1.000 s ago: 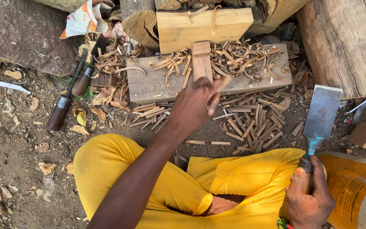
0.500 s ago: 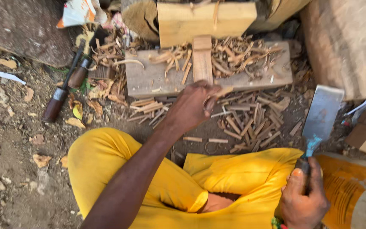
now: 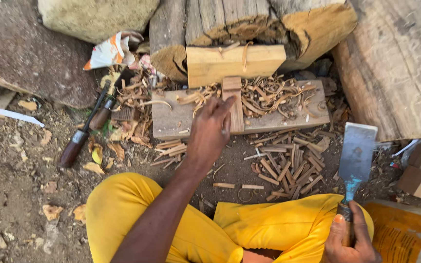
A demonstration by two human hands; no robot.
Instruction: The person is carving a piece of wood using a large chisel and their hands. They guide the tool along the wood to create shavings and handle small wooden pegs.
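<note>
The left arm stretches out long and straight, away from the body. The left hand (image 3: 209,130) is at the end of it, palm down, with the fingers (image 3: 219,108) close together and pointing forward. The right hand (image 3: 349,238) stays low by the right knee, curled tight in a fist, with the thumb up on top.
</note>
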